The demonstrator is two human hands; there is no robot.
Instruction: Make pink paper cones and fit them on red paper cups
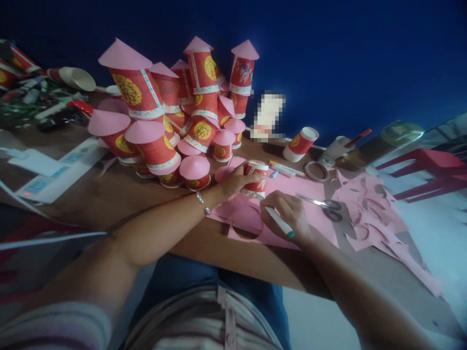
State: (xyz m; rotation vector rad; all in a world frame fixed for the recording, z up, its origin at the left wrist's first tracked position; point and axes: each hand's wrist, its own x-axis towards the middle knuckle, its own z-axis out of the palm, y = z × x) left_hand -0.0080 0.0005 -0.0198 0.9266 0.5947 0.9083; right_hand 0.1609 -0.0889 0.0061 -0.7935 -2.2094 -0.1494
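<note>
My left hand is wrapped round a red paper cup that stands on a sheet of pink paper. In my right hand is a white marker pen with a green end pointing toward me. Its tip is hidden behind my fingers, close to the cup's lower edge. Below the hands the pink sheet has a round cut-out, and a pink paper disc lies beside it. Scissors rest just right of my right hand, with their handles away from it.
Red cups with pink cone tops are stacked at the left. Pink scraps cover the right side. Behind are pens, a tape roll and more cups. A power strip lies far left; a red stool stands right.
</note>
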